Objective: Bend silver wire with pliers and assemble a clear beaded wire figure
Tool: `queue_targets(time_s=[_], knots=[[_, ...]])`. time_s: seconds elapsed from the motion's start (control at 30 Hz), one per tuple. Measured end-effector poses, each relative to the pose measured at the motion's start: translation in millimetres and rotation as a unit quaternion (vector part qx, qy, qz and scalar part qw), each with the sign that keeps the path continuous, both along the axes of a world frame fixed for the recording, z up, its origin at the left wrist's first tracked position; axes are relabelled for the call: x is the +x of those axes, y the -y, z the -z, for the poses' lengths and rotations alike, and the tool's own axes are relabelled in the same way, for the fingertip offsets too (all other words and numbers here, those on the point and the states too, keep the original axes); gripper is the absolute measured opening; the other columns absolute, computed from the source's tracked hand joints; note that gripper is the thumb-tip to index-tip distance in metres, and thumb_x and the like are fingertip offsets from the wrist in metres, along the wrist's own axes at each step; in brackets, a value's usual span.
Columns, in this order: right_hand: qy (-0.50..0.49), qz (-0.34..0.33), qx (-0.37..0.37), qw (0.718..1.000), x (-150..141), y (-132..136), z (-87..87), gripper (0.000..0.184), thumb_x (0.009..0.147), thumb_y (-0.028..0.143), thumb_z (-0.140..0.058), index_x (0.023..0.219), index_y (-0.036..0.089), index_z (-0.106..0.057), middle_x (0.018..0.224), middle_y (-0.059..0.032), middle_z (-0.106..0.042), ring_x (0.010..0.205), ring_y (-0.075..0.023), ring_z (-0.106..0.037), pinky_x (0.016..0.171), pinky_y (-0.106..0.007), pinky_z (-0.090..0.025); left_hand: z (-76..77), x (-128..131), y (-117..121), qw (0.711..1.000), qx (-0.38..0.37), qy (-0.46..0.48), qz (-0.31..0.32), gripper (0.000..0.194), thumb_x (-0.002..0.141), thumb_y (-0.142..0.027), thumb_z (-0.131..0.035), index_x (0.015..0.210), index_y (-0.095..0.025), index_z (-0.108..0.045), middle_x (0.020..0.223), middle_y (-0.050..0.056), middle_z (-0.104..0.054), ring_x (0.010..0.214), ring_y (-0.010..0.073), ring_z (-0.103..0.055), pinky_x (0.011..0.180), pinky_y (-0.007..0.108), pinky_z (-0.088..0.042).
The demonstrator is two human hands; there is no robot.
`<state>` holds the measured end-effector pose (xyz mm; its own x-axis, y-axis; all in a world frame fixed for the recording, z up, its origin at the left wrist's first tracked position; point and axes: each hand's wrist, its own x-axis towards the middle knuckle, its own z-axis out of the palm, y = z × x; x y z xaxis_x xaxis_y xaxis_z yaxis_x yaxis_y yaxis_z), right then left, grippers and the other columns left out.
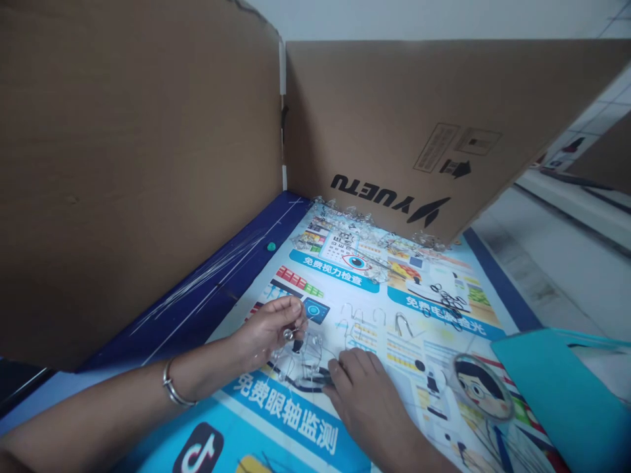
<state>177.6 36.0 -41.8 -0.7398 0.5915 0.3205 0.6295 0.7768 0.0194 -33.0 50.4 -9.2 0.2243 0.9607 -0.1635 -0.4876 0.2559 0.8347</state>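
Observation:
My left hand (273, 328) is closed, thumb and fingers pinching a wire with clear beads (288, 334). More clear beads on thin wire (309, 348) hang and spread just below these fingers, between the hands. My right hand (362, 387) lies lower right with its fingers curled down. From under its fingertips a slim dark tool (319, 379) points left toward the beaded wire; it looks like plier jaws, but its handles are hidden by the palm. The printed sheet beneath makes fine wire hard to follow.
Cardboard walls (148, 164) stand left and behind. Clear beaded pieces (365, 217) line the back wall's foot. Straight wires (197, 282) lie left, near a green cap (271, 246). U-bent wires (403, 324) and black rings (446, 299) lie right of centre, a teal item (557, 394) far right.

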Motion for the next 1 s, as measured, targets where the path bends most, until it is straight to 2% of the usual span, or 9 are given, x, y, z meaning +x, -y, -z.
queue_targets(time_s=[0.33, 0.6, 0.77, 1.0], knots=[[-0.016, 0.014, -0.065, 0.998, -1, 3, -5.5, 0.023, 0.074, 0.031, -0.068, 0.090, 0.018, -0.057, 0.086, -0.0046, -0.054, 0.082, -0.0227, -0.047, 0.074, -0.038, -0.036, -1.0, 2, 3, 0.999, 0.007, 0.019, 0.044, 0.032, 0.079, -0.039, -0.062, 0.064, -0.014, -0.048, 0.061, 0.000, -0.052, 0.059, 0.0105, -0.050, 0.058, 0.020, -0.035], [-0.097, -0.003, -0.133, 0.986, 0, 5, -11.1, 0.019, 0.079, 0.025, -0.061, 0.097, 0.020, -0.058, 0.090, -0.0041, -0.056, 0.086, -0.0217, -0.047, 0.082, -0.040, -0.034, -2.1, 5, 5, 0.999, -0.010, 0.020, 0.029, 0.030, 0.078, -0.038, -0.064, 0.064, -0.015, -0.050, 0.062, 0.000, -0.052, 0.059, 0.0103, -0.051, 0.058, 0.021, -0.035], [-0.163, -0.024, -0.115, 0.980, 2, 4, -17.3, 0.017, 0.083, 0.017, -0.051, 0.098, 0.019, -0.058, 0.091, -0.0056, -0.058, 0.085, -0.0200, -0.050, 0.077, -0.037, -0.036, -3.1, 7, 5, 0.999, -0.029, 0.032, 0.002, 0.030, 0.076, -0.035, -0.066, 0.064, -0.014, -0.049, 0.061, -0.001, -0.051, 0.058, 0.0093, -0.050, 0.058, 0.020, -0.036], [-0.193, -0.034, -0.102, 0.975, 7, -1, -13.7, 0.010, 0.086, 0.017, -0.048, 0.087, 0.019, -0.057, 0.080, -0.0033, -0.060, 0.076, -0.0168, -0.054, 0.070, -0.033, -0.038, 5.2, 6, 7, 0.997, -0.014, 0.073, 0.002, 0.024, 0.081, -0.031, -0.062, 0.068, -0.014, -0.051, 0.066, 0.000, -0.051, 0.061, 0.0092, -0.051, 0.060, 0.020, -0.038]])
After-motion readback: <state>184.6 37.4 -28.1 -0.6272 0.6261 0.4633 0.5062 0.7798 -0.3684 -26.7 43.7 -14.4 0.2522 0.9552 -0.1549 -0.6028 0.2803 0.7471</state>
